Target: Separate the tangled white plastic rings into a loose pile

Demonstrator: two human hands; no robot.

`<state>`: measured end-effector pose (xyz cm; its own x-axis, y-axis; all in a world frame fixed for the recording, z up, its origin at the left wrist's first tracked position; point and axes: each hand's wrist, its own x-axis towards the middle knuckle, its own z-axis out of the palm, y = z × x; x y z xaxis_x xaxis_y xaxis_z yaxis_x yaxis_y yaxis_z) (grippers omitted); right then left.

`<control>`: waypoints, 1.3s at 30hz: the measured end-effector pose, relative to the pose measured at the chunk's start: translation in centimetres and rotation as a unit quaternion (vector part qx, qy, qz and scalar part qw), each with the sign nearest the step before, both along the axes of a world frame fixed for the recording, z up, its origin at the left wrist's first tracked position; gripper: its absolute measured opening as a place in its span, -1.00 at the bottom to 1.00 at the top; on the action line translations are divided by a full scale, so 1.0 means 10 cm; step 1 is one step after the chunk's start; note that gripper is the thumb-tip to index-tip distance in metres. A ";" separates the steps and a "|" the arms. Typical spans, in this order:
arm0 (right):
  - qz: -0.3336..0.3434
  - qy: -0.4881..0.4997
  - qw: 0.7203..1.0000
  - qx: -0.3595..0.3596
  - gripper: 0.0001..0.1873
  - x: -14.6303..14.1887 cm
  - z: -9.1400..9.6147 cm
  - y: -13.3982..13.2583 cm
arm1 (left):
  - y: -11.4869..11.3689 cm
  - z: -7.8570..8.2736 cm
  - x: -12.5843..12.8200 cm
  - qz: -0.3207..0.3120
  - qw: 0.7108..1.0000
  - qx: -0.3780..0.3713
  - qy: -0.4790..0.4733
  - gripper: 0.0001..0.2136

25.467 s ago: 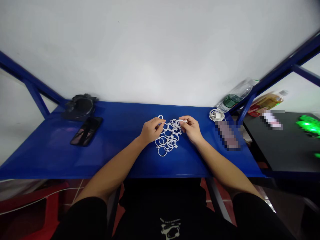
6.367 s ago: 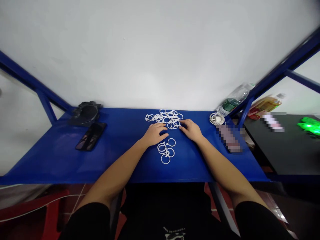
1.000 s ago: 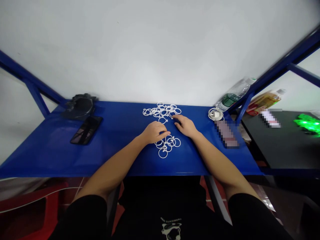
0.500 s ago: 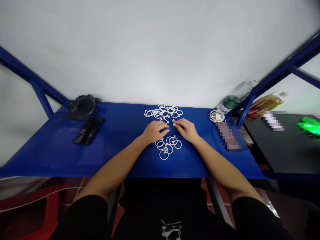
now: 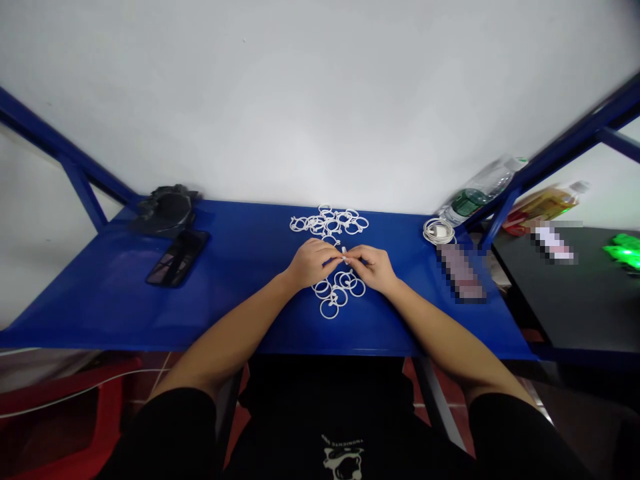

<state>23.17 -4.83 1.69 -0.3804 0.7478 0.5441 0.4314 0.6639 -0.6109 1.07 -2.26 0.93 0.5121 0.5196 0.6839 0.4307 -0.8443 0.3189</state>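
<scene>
My left hand [image 5: 311,263] and my right hand [image 5: 374,267] meet over the middle of the blue table. Their fingertips pinch a small white piece [image 5: 344,251] from either side; its exact kind is too small to make out. Behind my hands lies a heap of white rings with small eyelets [image 5: 333,225], like curtain rings. One white ring [image 5: 330,240] rests just beyond my left fingers. Nearer to me is a second, looser group of white rings [image 5: 339,297], partly covered by my hands.
A dark phone [image 5: 177,259] and a black bundle [image 5: 170,208] lie on the blue table [image 5: 240,267] at left. At right are a coiled white cable with a charger [image 5: 440,231], a blurred-out item [image 5: 463,273] and a clear plastic bottle [image 5: 483,190]. Blue frame bars rise on both sides.
My left fingertips have closed and come right to the small white piece that my right hand was holding. My hands were apart and now touch the piece together. The view has shifted slightly.
</scene>
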 end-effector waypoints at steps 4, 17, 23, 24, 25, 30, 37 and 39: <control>-0.010 -0.003 1.000 0.010 -0.79 -0.02 -0.01 -0.01 | 0.00 0.00 0.00 0.008 1.000 0.000 -0.005 -0.84; -0.010 -0.210 0.977 -0.029 -0.84 0.13 0.03 0.05 | 0.23 -0.17 -0.16 0.188 0.964 -0.158 0.107 -0.89; -0.047 -0.089 0.993 -0.060 -0.84 0.10 -0.06 0.10 | 0.20 -0.14 -0.14 0.165 0.967 -0.155 0.118 -0.94; -0.063 -0.068 0.994 -0.064 -0.84 0.12 -0.09 0.13 | 0.18 -0.12 -0.13 0.160 0.969 -0.148 0.113 -0.94; -0.079 -0.045 0.994 -0.067 -0.83 0.13 -0.11 0.15 | 0.16 -0.10 -0.11 0.155 0.972 -0.141 0.105 -0.94; -0.102 0.048 0.990 -0.087 -0.73 0.13 -0.12 0.15 | 0.04 0.00 -0.04 0.080 0.991 -0.092 0.064 -0.93; -0.103 0.046 0.993 -0.037 -0.82 0.08 -0.03 0.05 | -0.02 0.02 -0.01 0.025 0.997 -0.069 0.021 -0.87; -0.099 0.036 0.994 -0.022 -0.82 0.06 -0.01 0.03 | -0.03 0.02 0.00 0.053 0.996 -0.076 -0.002 -0.77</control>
<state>23.80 -4.57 1.62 -0.1837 0.8275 0.5306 0.5050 0.5426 -0.6713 1.05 -2.58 1.15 0.4465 0.6688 0.5945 0.5140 -0.7355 0.4414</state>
